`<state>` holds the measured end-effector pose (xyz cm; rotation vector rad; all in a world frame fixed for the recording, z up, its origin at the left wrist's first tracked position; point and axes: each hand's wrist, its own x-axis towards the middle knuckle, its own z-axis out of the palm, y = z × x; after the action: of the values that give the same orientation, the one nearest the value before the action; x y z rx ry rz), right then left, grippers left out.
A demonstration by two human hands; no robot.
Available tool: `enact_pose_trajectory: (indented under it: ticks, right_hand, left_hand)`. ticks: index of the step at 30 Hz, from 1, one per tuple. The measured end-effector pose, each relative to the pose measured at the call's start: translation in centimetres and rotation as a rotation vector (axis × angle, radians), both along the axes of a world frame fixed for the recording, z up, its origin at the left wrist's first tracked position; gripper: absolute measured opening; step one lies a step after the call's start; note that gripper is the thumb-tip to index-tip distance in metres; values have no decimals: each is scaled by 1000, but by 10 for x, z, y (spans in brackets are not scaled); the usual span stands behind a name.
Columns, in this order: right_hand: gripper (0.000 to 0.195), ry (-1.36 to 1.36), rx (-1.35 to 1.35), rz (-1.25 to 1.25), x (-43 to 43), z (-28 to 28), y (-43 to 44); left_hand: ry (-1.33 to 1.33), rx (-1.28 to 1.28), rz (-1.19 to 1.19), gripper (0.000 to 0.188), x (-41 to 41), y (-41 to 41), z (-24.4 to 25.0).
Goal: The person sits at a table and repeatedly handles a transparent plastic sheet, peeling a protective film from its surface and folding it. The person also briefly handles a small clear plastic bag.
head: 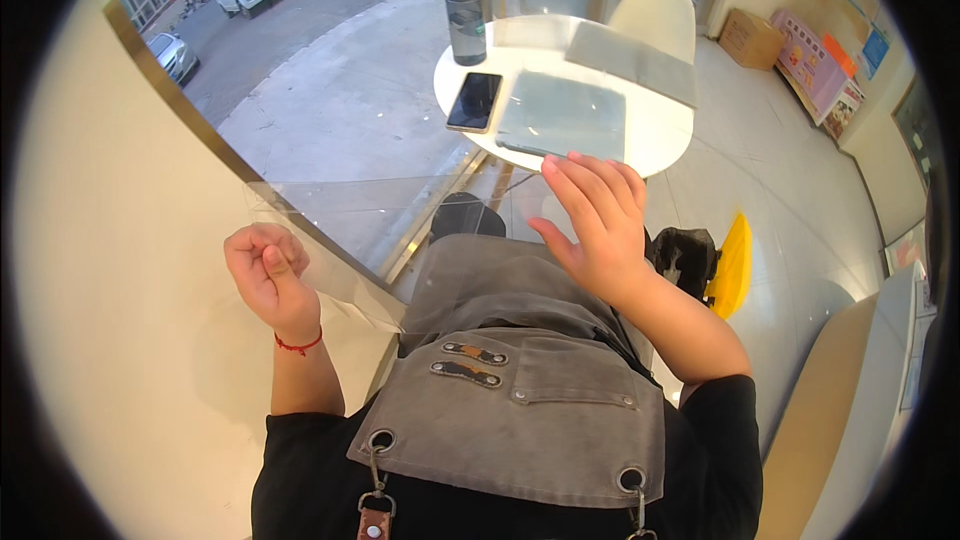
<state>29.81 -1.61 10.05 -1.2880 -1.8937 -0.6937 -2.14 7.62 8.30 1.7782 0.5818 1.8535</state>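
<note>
A clear plastic sheet or bag (pixel 367 240) stretches in front of my grey apron (pixel 480 420), its left side at my left hand (pixel 270 277), whose fingers are curled closed on it. My right hand (pixel 600 221) is raised past the sheet's right end, fingers spread and nothing seen in them. Its fingertips overlap the near rim of a round white table (pixel 660 142) in the view; whether they touch is unclear. On that table lie a stack of clear plastic sheets or bags (pixel 566 112), a flat grey panel (pixel 634 64) and a smartphone (pixel 474 101).
A smoky grey water bottle (pixel 466 22) stands at the table's left, with a white chair (pixel 660 19) behind. Glass with a metal frame runs along my left, beside a cream wall (pixel 112 255). To the right are a yellow object (pixel 731 270) and a cardboard box (pixel 752 39).
</note>
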Motion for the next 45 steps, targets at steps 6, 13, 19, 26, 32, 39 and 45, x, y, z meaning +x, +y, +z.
enact_pose_trajectory:
  ticks: [6,13,19,26,32,39,45]
  right_hand:
    - [54,-20,209,-23,-6,-12,4]
    - [51,-23,208,-35,-14,-14,-3]
    - [43,91,164,27,-20,-27,-6]
    - [48,241,34,170,-18,-19,-6]
    - [62,178,44,109,-19,-18,-6]
    - [62,159,23,49,-21,-25,-8]
    - [57,194,109,1,-27,-27,-6]
  left_hand:
    - [-38,-29,26,17,-2,1,-3]
    - [-38,-44,42,13,-8,3,-6]
    - [-28,-80,41,11,-9,5,-10]
    - [17,-155,71,9,-7,2,-6]
    - [6,-184,76,4,-9,3,-9]
    - [20,-183,94,6,-10,5,-14]
    - [30,-189,111,5,-13,8,-19]
